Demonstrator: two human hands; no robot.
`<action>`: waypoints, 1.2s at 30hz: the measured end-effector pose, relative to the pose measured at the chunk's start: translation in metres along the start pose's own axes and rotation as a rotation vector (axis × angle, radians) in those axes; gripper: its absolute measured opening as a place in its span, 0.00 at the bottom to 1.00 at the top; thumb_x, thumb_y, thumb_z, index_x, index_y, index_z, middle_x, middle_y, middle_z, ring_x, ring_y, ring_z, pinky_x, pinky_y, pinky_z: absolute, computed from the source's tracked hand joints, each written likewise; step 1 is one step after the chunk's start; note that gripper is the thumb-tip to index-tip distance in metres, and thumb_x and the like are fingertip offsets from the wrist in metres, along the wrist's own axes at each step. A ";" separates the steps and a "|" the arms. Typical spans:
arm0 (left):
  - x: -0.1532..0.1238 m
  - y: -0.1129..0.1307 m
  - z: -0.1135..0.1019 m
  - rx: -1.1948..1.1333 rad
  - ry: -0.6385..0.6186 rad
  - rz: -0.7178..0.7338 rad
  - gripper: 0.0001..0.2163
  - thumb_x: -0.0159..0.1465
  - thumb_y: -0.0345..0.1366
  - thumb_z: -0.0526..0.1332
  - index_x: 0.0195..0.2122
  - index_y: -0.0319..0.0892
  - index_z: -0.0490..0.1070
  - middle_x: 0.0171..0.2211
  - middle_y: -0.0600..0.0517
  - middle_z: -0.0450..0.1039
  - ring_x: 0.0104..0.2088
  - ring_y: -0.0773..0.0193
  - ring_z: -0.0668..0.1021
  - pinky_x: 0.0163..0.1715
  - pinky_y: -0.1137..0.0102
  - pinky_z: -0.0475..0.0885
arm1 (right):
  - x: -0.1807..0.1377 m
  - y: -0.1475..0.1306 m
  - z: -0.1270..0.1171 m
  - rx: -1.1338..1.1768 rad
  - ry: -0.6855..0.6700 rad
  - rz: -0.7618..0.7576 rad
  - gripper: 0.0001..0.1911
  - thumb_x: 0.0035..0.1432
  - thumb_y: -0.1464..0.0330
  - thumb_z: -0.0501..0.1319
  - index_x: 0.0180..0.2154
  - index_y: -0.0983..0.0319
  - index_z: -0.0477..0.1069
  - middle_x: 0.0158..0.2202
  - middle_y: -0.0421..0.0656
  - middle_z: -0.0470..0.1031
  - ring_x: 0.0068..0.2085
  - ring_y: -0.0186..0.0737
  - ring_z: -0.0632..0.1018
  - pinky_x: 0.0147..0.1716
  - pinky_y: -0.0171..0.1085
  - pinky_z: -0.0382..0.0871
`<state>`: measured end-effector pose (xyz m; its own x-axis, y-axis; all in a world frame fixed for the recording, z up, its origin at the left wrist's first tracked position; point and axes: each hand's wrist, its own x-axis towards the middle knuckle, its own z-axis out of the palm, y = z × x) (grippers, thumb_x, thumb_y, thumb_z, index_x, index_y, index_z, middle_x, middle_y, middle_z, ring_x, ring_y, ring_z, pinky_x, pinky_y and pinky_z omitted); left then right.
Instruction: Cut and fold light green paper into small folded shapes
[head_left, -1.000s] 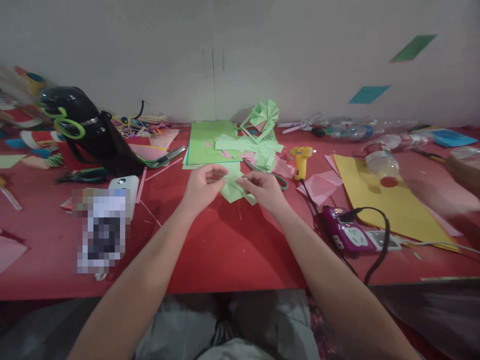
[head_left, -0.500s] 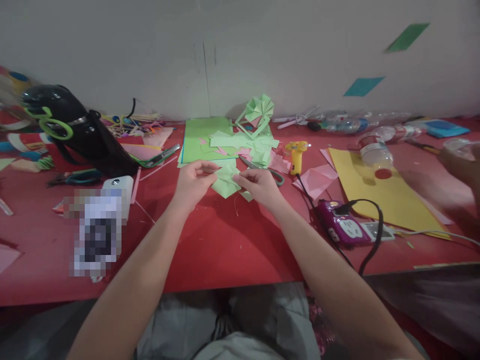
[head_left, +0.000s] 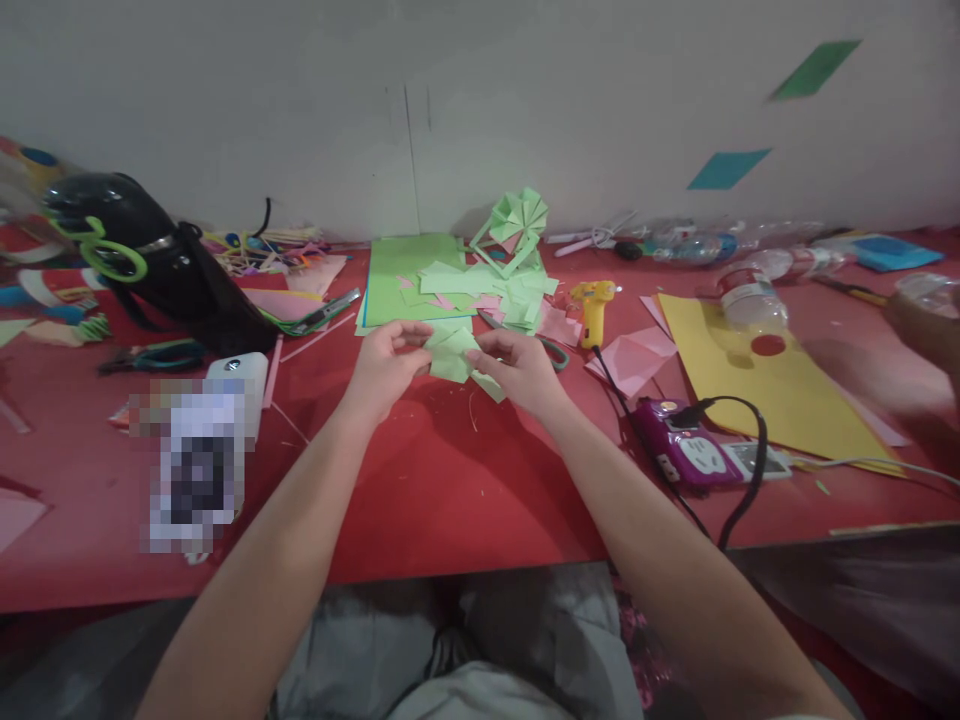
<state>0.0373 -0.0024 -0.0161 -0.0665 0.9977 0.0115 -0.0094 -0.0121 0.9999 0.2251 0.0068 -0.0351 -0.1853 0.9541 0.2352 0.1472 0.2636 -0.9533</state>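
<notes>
My left hand (head_left: 386, 365) and my right hand (head_left: 520, 368) meet over the middle of the red table (head_left: 450, 480), both pinching a small folded piece of light green paper (head_left: 452, 358) held just above the surface. Fingers of both hands are curled onto its edges. Right behind it lies a pile of light green paper pieces (head_left: 491, 285) on a green sheet (head_left: 401, 278), with a folded green paper fan shape (head_left: 517, 220) standing at the back. Scissors (head_left: 525, 335) lie just beyond my right hand.
A yellow glue gun (head_left: 592, 305), pink paper (head_left: 634, 360), a yellow sheet (head_left: 772, 385), a purple device with a black cable (head_left: 686, 450) and plastic bottles (head_left: 750, 300) are on the right. A black helmet (head_left: 142, 245), white box (head_left: 240, 380) and craft scraps are left. Another person's hand (head_left: 926, 330) is far right.
Both hands have lifted the green paper slightly and turned it between the fingers; the view shifted a little to the right and down at first, then held.
</notes>
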 end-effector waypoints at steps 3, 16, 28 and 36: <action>-0.002 -0.003 0.000 0.061 -0.107 0.000 0.16 0.48 0.29 0.68 0.40 0.39 0.74 0.39 0.48 0.77 0.38 0.61 0.79 0.39 0.64 0.77 | 0.000 0.000 0.000 0.032 0.021 0.007 0.15 0.53 0.57 0.67 0.35 0.62 0.77 0.33 0.43 0.78 0.33 0.37 0.75 0.35 0.39 0.70; -0.003 -0.003 -0.002 0.167 -0.233 0.141 0.14 0.56 0.44 0.70 0.36 0.40 0.76 0.36 0.49 0.79 0.36 0.62 0.77 0.39 0.68 0.71 | -0.003 -0.006 0.002 0.148 -0.030 0.029 0.18 0.50 0.54 0.70 0.35 0.62 0.76 0.27 0.39 0.74 0.29 0.33 0.72 0.30 0.36 0.66; -0.006 -0.003 0.000 0.225 -0.298 0.153 0.13 0.57 0.40 0.68 0.40 0.41 0.73 0.43 0.47 0.79 0.41 0.60 0.79 0.42 0.66 0.72 | -0.003 -0.003 0.003 0.083 -0.050 0.051 0.22 0.52 0.50 0.67 0.29 0.63 0.73 0.23 0.39 0.70 0.26 0.33 0.69 0.27 0.36 0.63; -0.005 -0.005 -0.001 0.241 -0.280 0.127 0.14 0.56 0.41 0.70 0.41 0.40 0.77 0.38 0.47 0.80 0.38 0.58 0.80 0.37 0.65 0.74 | -0.004 -0.004 0.003 0.026 -0.072 0.010 0.25 0.53 0.46 0.65 0.27 0.62 0.70 0.22 0.40 0.69 0.24 0.33 0.68 0.24 0.36 0.60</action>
<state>0.0370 -0.0070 -0.0213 0.2230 0.9692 0.1048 0.2180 -0.1544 0.9637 0.2226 0.0017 -0.0323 -0.2533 0.9437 0.2126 0.1241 0.2496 -0.9604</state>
